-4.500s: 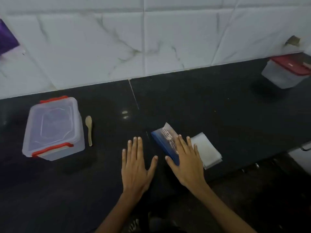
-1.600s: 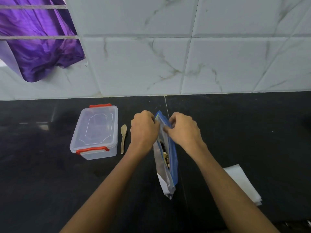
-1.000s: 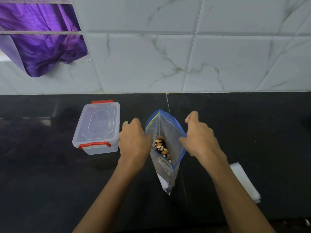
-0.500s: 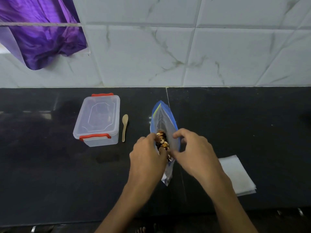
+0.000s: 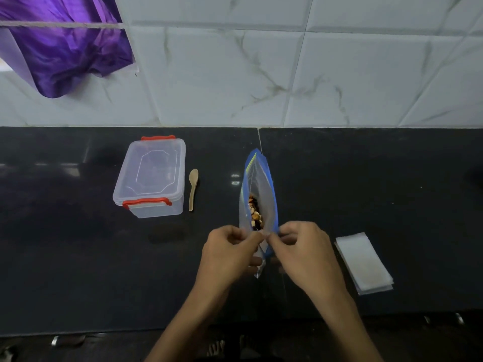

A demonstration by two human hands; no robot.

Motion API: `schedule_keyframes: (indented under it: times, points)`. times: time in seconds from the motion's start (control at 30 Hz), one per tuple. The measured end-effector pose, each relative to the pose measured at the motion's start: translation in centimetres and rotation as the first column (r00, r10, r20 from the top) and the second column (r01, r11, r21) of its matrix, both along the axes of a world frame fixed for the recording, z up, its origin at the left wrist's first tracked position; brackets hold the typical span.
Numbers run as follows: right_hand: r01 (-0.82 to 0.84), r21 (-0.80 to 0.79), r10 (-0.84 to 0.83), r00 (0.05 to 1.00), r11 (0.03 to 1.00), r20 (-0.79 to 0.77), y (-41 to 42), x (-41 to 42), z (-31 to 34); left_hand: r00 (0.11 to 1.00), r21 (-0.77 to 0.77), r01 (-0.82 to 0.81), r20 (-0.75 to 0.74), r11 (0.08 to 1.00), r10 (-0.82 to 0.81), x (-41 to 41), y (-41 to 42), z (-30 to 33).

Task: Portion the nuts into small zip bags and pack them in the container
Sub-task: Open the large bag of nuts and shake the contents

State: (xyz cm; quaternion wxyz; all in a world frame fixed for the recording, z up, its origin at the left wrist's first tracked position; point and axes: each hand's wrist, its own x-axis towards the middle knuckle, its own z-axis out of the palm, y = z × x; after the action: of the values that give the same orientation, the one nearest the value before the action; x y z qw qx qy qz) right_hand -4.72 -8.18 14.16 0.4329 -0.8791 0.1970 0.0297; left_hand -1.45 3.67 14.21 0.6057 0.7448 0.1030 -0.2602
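Both hands (image 5: 264, 246) pinch nut bag's (image 5: 258, 189) near end (upright).

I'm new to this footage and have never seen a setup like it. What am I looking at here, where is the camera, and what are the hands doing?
There is no machine here. A person wears a wide-angle camera on the head, looking forward and down, so you see their own two arms reaching out over a black counter below a tiled wall.

The left hand and right hand each pinch the near end of the mouth of a blue-edged zip bag. It stands open, with mixed nuts visible inside.

To the left stands a clear container with red clips, lid on, and beside it lies a small wooden spoon. To the right lies a stack of small bags, flat. A purple cloth hangs at the upper left.
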Motion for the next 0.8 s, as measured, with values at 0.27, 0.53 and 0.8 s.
schedule_keyframes:
  times: [0.27, 0.53, 0.8]
  points:
    - [0.356, 0.919, -0.351, 0.893, 0.168, -0.281, -0.1, -0.7, -1.1, 0.927, -0.482, -0.373, -0.235, 0.793, 0.294, -1.6, -0.3, -1.4]
    - [0.391, 0.900, -0.261, 0.864, -0.191, -0.431, 0.3, -0.7, -2.1, 0.816, -0.550, -0.538, -0.530, 0.638, 0.231, -1.2, -0.5, -2.3]
    - [0.372, 0.917, -0.290, 0.902, 0.144, -0.321, 0.5, -0.6, -1.1, 0.935, -0.310, -0.207, -0.343, 0.928, 0.094, -1.3, -0.4, -1.1]
